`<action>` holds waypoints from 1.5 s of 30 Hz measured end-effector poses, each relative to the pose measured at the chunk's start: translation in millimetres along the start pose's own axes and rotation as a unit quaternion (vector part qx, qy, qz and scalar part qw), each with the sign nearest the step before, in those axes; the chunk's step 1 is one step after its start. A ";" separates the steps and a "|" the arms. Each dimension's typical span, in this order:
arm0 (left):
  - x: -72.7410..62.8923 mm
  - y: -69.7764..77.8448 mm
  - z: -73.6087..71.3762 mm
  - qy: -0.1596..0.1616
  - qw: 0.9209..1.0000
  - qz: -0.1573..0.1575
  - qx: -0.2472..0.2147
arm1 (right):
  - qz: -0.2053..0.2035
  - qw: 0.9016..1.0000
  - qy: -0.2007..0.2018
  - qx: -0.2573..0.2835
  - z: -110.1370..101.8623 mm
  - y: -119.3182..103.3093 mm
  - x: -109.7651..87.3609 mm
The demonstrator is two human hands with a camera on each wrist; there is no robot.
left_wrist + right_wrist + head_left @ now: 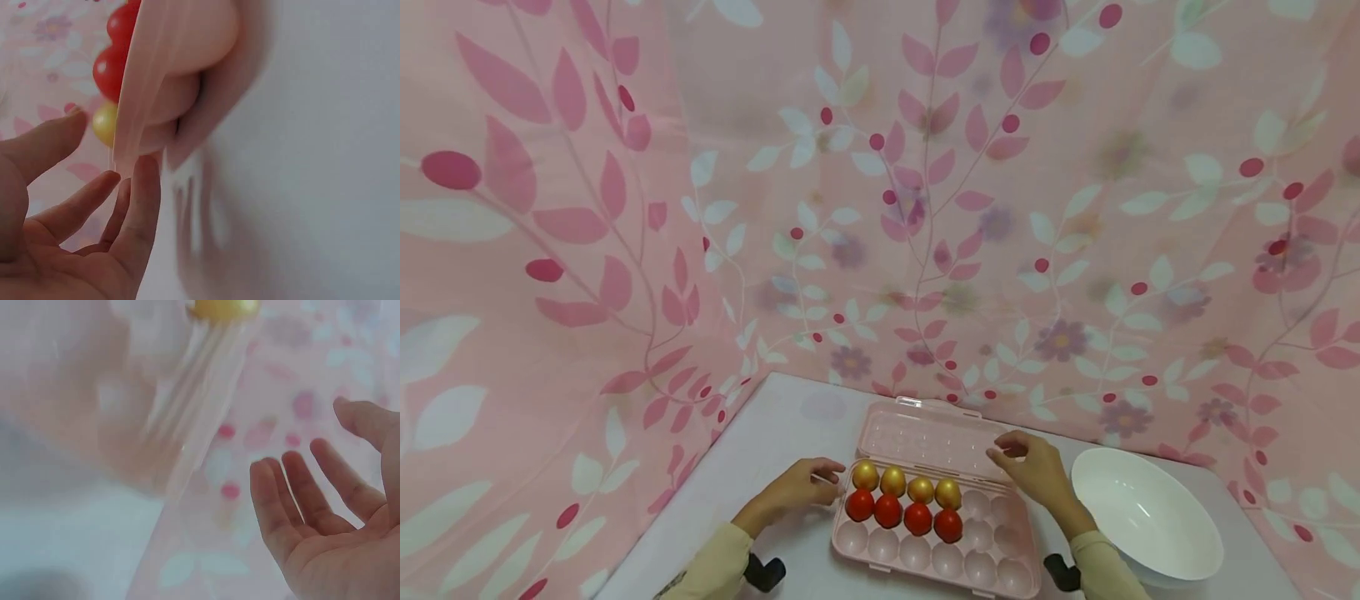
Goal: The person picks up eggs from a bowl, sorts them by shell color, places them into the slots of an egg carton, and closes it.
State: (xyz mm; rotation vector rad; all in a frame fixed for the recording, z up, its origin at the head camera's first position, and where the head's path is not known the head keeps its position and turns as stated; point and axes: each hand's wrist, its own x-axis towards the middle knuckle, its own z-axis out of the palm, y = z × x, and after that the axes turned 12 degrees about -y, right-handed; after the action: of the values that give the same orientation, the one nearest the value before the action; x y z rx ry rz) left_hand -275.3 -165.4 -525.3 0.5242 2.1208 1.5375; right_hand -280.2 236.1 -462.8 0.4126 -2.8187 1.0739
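A pink plastic egg carton (917,553) lies with its lid (917,433) laid back toward the wall. In its back row sits a run of shiny gold balls (892,482), with red balls (888,510) in the row before them. At the carton's left edge is my left hand (801,490), its fingers loosely bent and holding nothing; in the left wrist view the fingertips (147,172) are right at the carton's rim. My right hand (1036,468) hovers over the right end of the lid, fingers relaxed and apart, palm bare in the right wrist view.
To the right of the carton stands a white oval bowl (1150,512), close beside my right forearm. The carton's front row and right-hand cups hold no balls. A floral pink curtain (925,208) rises behind and to the left of the white table (805,408).
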 end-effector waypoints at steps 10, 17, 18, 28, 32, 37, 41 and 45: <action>76.9 11.1 -25.8 0.090 0.995 -0.050 0.008 | 0.107 0.991 -0.063 0.045 -14.7 36.0 37.6; 112.8 14.7 -32.9 0.137 0.987 -0.081 0.036 | 0.146 0.977 -0.071 0.139 -6.4 46.2 50.7; 114.9 15.4 -32.6 0.139 0.985 -0.088 0.048 | 0.152 0.973 -0.075 0.153 -5.3 48.3 52.4; 130.7 19.0 -28.8 0.163 0.970 -0.154 0.096 | 0.205 0.945 -0.108 0.229 -2.4 58.8 62.5; 137.8 22.1 -27.1 0.165 0.971 -0.154 0.076 | 0.222 0.934 -0.113 0.257 0.7 63.9 67.2; 143.6 26.1 -22.7 0.161 0.974 -0.143 0.070 | 0.235 0.925 -0.111 0.276 4.7 66.9 68.9; 142.4 32.9 -19.6 0.149 0.983 -0.109 0.026 | 0.229 0.927 -0.105 0.279 5.2 68.1 69.1; 138.7 35.1 -20.6 0.133 0.986 -0.077 -0.069 | 0.201 0.933 -0.095 0.284 3.1 66.4 65.7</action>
State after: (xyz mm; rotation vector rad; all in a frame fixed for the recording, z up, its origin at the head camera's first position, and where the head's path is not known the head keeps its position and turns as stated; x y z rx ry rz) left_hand -399.5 -93.7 -506.6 0.1070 2.1670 1.7274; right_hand -362.1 267.4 -495.4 -0.0435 -2.7694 2.0511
